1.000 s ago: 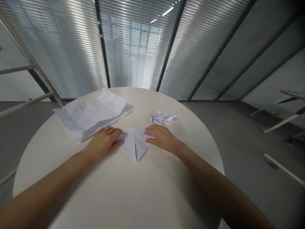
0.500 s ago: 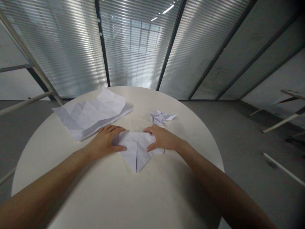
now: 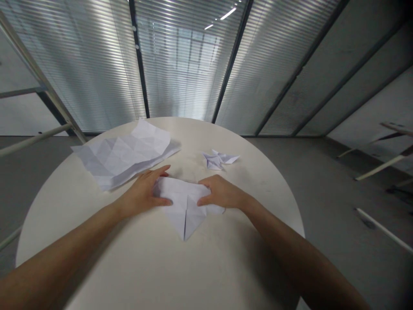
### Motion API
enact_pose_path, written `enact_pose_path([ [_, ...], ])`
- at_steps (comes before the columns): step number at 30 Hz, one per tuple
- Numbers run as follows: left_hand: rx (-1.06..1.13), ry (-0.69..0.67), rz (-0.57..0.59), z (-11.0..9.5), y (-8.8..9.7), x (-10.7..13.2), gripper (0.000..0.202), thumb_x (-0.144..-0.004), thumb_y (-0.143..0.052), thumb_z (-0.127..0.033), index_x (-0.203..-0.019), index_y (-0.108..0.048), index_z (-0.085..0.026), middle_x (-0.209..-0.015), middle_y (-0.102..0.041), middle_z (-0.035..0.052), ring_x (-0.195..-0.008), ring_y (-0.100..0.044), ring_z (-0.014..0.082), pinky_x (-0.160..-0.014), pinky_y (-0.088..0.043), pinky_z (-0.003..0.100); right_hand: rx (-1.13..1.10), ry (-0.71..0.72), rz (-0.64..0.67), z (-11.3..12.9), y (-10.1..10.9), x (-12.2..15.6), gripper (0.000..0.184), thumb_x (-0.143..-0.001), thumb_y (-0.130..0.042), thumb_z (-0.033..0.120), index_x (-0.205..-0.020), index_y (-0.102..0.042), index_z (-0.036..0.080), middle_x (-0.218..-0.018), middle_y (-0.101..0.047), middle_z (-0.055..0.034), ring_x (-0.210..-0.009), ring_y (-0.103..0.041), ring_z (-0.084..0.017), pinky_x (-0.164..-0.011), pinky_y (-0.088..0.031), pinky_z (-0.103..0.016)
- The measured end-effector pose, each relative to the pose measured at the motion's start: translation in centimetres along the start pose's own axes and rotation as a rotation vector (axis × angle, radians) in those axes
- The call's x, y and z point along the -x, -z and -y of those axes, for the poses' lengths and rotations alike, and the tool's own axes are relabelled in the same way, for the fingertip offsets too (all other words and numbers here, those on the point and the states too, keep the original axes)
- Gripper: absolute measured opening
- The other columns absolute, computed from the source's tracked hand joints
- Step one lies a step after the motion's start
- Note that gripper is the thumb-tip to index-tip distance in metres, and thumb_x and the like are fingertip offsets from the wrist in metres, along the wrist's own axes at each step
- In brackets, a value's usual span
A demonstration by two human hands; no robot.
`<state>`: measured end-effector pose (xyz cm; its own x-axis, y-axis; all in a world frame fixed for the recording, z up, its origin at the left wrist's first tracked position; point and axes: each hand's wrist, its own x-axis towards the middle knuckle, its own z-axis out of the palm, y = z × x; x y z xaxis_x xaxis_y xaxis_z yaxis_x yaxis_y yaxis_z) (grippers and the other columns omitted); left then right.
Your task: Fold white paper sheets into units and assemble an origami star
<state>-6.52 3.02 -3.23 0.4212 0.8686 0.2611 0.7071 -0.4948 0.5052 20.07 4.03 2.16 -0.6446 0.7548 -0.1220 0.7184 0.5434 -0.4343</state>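
Muted, greyish light filters through the slatted blinds (image 3: 190,90) ahead, brightest in the middle panes and in pale streaks, with small white glare strips (image 3: 228,13) near the top, while the right side dims and its upper corner sinks to near-black. Soft-edged shadows spread over the white table (image 3: 180,271) beside both forearms (image 3: 74,241), heavier by the right one, and the folded paper (image 3: 176,191) shows pale, its creases faint. Wide-angle distortion splays the dark uprights (image 3: 140,64) outward, and fine detail looks soft throughout.
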Motion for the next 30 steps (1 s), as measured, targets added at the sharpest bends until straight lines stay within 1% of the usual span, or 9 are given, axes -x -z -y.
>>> enact_pose_path([
  [2,0.057,0.072,-0.069,-0.4,0.1,0.0,0.086,-0.069,-0.071,-0.049,-0.140,-0.032,-0.022,-0.116,-0.062,0.0096,-0.094,-0.062,0.0238,-0.079,-0.049,0.037,0.062,-0.013,-0.120,0.2,0.1,0.2,0.016,-0.073,-0.071,0.032,-0.075,-0.064,0.017,-0.068,-0.064,0.0017,-0.066,-0.057,-0.014,-0.058,-0.032,-0.022],
  [5,0.041,0.097,-0.205,-1.4,0.5,0.1,0.046,-0.077,-0.065,-0.044,-0.118,-0.057,-0.023,-0.097,-0.068,0.0034,-0.079,-0.063,0.0177,-0.069,-0.049,0.029,0.197,0.027,-0.330,0.7,0.1,0.6,0.010,-0.082,-0.064,0.028,-0.081,-0.063,0.018,-0.071,-0.064,0.0002,-0.068,-0.056,-0.014,-0.063,-0.035,-0.025],
  [8,0.023,-0.042,-0.374,-2.6,1.2,0.4,0.018,-0.083,-0.059,-0.038,-0.086,-0.066,-0.022,-0.083,-0.069,0.0015,-0.080,-0.062,0.0169,-0.074,-0.049,0.031,0.297,0.148,-0.503,1.2,0.1,1.1,0.015,-0.087,-0.051,0.016,-0.079,-0.062,0.019,-0.081,-0.066,-0.0034,-0.080,-0.057,-0.017,-0.075,-0.038,-0.029],
  [11,-0.094,-0.198,-0.508,-3.0,1.8,0.7,0.008,-0.082,-0.061,-0.030,-0.082,-0.066,-0.023,-0.086,-0.070,0.0018,-0.085,-0.061,0.0191,-0.080,-0.047,0.037,0.392,0.274,-0.589,1.3,-0.1,1.6,0.028,-0.088,-0.040,0.008,-0.080,-0.064,0.019,-0.092,-0.067,-0.0050,-0.089,-0.056,-0.019,-0.081,-0.038,-0.032],
  [13,-0.229,-0.245,-0.522,-2.5,1.8,0.8,0.008,-0.080,-0.061,-0.021,-0.083,-0.067,-0.025,-0.089,-0.070,0.0016,-0.086,-0.059,0.0200,-0.080,-0.045,0.038,0.449,0.336,-0.570,1.1,-0.3,1.6,0.032,-0.088,-0.036,0.006,-0.083,-0.064,0.019,-0.097,-0.067,-0.0051,-0.091,-0.055,-0.019,-0.081,-0.038,-0.033],
  [18,-0.462,-0.295,-0.267,-1.1,1.3,0.6,0.027,-0.073,-0.053,-0.006,-0.085,-0.069,-0.023,-0.090,-0.070,0.0031,-0.087,-0.056,0.0214,-0.074,-0.042,0.036,0.579,0.366,-0.352,0.0,-1.3,0.9,0.026,-0.087,-0.040,0.006,-0.085,-0.063,0.018,-0.089,-0.066,-0.0061,-0.084,-0.054,-0.019,-0.075,-0.037,-0.033],
  [23,-0.430,-0.347,0.027,-1.7,1.2,0.4,0.018,-0.082,-0.051,-0.018,-0.087,-0.069,-0.020,-0.089,-0.067,0.0054,-0.084,-0.059,0.0194,-0.076,-0.045,0.034,0.624,0.332,-0.160,-0.3,-2.3,0.3,0.013,-0.086,-0.050,0.014,-0.083,-0.062,0.017,-0.084,-0.065,-0.0055,-0.082,-0.056,-0.019,-0.072,-0.037,-0.032],
  [26,-0.341,-0.353,0.084,-2.0,1.5,0.5,0.020,-0.086,-0.050,-0.025,-0.089,-0.069,-0.021,-0.088,-0.067,0.0056,-0.083,-0.061,0.0176,-0.079,-0.046,0.032,0.579,0.280,-0.063,0.1,-2.2,0.5,0.013,-0.088,-0.052,0.019,-0.083,-0.064,0.015,-0.084,-0.066,-0.0059,-0.080,-0.058,-0.018,-0.071,-0.037,-0.030],
  [30,-0.255,-0.377,0.126,-1.6,2.0,0.6,0.026,-0.090,-0.046,-0.031,-0.087,-0.070,-0.021,-0.089,-0.067,0.0055,-0.084,-0.061,0.0169,-0.081,-0.046,0.031,0.442,0.216,-0.045,0.7,-1.5,1.0,0.021,-0.088,-0.054,0.030,-0.081,-0.067,0.015,-0.088,-0.067,-0.0066,-0.082,-0.060,-0.018,-0.071,-0.038,-0.028],
])
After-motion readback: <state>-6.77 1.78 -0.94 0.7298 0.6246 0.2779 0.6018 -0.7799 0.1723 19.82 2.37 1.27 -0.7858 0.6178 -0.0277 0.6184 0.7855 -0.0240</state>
